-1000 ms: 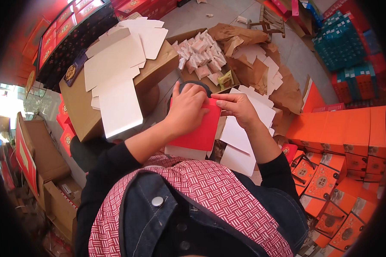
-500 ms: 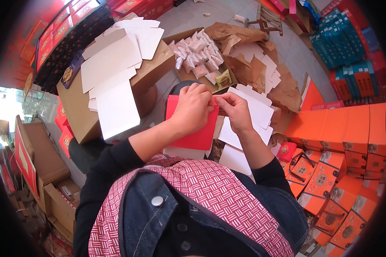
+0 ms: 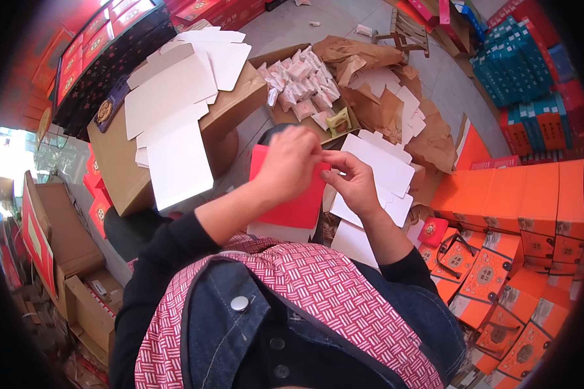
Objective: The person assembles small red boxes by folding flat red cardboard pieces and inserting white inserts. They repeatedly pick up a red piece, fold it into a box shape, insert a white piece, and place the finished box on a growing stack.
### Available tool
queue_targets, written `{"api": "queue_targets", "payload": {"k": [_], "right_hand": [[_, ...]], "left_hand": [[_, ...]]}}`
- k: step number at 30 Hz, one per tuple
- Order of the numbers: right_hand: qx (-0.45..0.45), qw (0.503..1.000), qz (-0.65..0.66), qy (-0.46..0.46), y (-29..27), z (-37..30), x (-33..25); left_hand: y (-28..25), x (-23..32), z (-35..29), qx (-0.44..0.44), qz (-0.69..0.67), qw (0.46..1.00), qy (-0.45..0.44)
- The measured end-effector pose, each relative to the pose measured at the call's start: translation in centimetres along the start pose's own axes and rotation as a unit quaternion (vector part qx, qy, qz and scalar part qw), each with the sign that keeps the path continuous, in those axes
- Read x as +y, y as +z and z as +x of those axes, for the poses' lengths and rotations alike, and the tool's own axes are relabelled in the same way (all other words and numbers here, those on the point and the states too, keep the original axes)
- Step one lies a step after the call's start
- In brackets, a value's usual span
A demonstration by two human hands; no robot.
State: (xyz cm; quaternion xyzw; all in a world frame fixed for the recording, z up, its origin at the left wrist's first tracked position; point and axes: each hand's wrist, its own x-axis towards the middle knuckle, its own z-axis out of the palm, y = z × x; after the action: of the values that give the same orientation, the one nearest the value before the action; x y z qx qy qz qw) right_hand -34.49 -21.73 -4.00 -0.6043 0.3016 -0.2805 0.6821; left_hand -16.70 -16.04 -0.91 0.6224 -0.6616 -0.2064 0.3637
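A flat red cardboard piece (image 3: 298,211), perhaps a part-folded box, lies over my lap with a white edge along its near side. My left hand (image 3: 289,159) reaches over it from the left, fingers curled in at its far right corner and slightly blurred. There my right hand (image 3: 350,181) meets it, thumb and fingers pinched together at the cardboard's edge. What exactly lies between the fingertips is hidden. White unfolded box blanks (image 3: 373,168) are beside my right hand.
More white blanks (image 3: 182,139) lie on a brown carton (image 3: 126,168) at the left. Beyond my hands, an open carton (image 3: 345,133) holds small wrapped packets (image 3: 302,81). Crumpled brown paper (image 3: 383,97) is beside it. Orange boxes (image 3: 493,194) crowd the right side.
My left hand has lifted and shifted a little, blurring. My right fingers have drawn closer to it at the corner. The red cardboard stays nearly in place.
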Motion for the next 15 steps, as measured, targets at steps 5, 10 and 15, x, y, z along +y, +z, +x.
{"api": "queue_targets", "payload": {"k": [5,10,15], "right_hand": [[0.103,0.991,-0.009,-0.080,1.4,-1.4,1.8],[0.150,0.976,-0.092,-0.131,5.7,-2.8,3.4],[0.139,0.961,-0.164,-0.175,6.3,-2.4,2.7]], "left_hand": [[-2.9,-3.1,-3.5,0.077,-0.158,0.977,-0.120],[0.4,-4.9,-5.4,0.090,-0.164,0.978,-0.094],[0.6,-5.5,-6.0,0.139,-0.217,0.961,-0.097]]}}
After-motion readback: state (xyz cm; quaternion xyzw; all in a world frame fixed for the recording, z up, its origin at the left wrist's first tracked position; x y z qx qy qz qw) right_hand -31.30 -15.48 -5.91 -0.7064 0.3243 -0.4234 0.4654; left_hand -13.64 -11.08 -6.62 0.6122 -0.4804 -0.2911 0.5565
